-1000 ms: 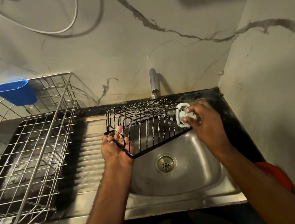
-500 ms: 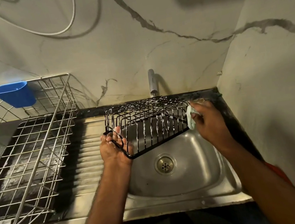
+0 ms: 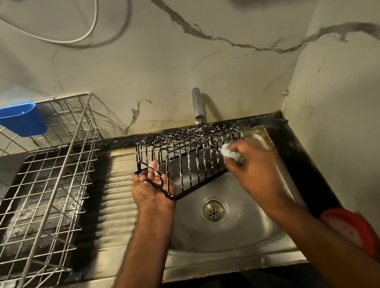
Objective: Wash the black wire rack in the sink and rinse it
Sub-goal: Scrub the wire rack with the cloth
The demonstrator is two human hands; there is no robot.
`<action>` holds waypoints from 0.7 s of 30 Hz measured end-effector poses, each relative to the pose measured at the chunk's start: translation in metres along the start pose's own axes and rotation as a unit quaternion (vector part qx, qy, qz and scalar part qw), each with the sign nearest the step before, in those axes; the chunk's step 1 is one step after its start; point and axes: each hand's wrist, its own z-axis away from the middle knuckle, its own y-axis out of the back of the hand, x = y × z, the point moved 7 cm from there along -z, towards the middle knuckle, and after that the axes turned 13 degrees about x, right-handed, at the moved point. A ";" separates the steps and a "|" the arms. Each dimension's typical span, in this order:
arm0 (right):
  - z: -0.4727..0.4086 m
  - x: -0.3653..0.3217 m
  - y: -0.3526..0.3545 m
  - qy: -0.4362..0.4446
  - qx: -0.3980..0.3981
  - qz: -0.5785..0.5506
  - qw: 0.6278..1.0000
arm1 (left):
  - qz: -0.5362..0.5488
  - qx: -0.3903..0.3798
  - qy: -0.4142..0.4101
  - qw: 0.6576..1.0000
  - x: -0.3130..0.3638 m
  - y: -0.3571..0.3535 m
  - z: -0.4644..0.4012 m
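Observation:
The black wire rack (image 3: pixel 190 153), streaked with white soap foam, is tilted over the round steel sink (image 3: pixel 249 228). My left hand (image 3: pixel 150 189) grips its near left corner from below, fingers curled round the wires. My right hand (image 3: pixel 248 165) holds a pale, soapy scrubbing pad (image 3: pixel 229 154) against the rack's right front wires. The tap (image 3: pixel 197 105) stands behind the rack; no water shows running from it.
A large steel dish rack (image 3: pixel 37 194) with a blue plastic cup holder (image 3: pixel 19 120) stands on the ribbed drainboard (image 3: pixel 116 203) to the left. A red round object (image 3: pixel 352 230) lies at the counter's right edge. Marble walls close the back and right.
My right hand with the pad has slid from the rack's right end back onto the front wires. My left hand keeps its grip on the corner.

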 end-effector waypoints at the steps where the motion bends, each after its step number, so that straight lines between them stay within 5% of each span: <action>1: 0.008 -0.014 -0.005 0.010 -0.027 -0.021 0.999 | 0.001 -0.002 0.002 1.000 0.000 0.000 -0.001; 5: 0.042 -0.068 -0.022 0.184 -0.139 -0.100 0.968 | 0.015 0.002 -0.001 1.000 -0.001 0.001 -0.006; 10: 0.054 -0.092 -0.030 0.367 -0.179 -0.013 0.913 | 0.055 0.013 0.036 0.998 -0.006 0.003 -0.011; 15: -0.002 -0.035 -0.006 0.153 -0.064 -0.012 0.986 | 0.009 0.022 0.013 1.000 -0.001 0.006 -0.009; 18: -0.029 0.022 0.008 0.055 0.023 0.017 0.998 | -0.009 0.013 0.004 1.000 0.002 0.004 -0.009; 21: -0.040 0.079 0.009 -0.080 0.028 0.024 0.996 | 0.016 -0.015 0.013 1.000 0.000 0.000 -0.010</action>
